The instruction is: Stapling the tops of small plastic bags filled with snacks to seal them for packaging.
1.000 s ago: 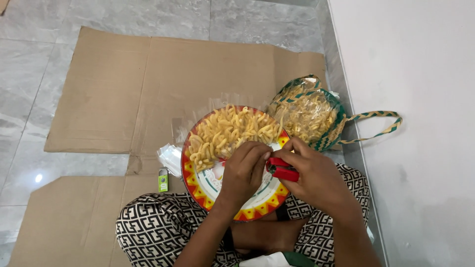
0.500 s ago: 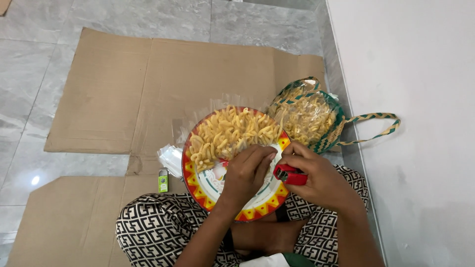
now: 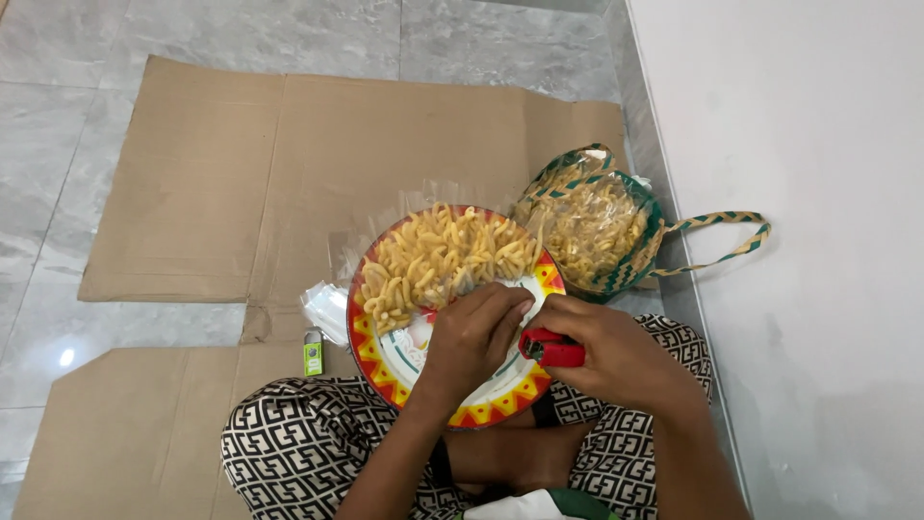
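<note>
Two hands work a red stapler over a plate of yellow curled snacks, seen from above.

The right hand (image 3: 616, 361) is closed around the red stapler (image 3: 551, 348) at the near right rim of the round plate (image 3: 385, 356), which has a red, yellow and orange patterned border. The left hand (image 3: 474, 337) is curled just beside the stapler, fingertips pinched over the plate's white centre; what they pinch cannot be made out. The snacks (image 3: 443, 258) fill the far half of the plate. Right of the plate stands a woven green-and-tan basket (image 3: 635, 265) holding a clear bag of more snacks. Left of the plate, a small green lighter (image 3: 314, 352) lies on flattened cardboard (image 3: 212, 183) spread over the grey tiled floor (image 3: 58, 125). The person sits cross-legged in black-and-white patterned trousers (image 3: 298, 443).
</note>
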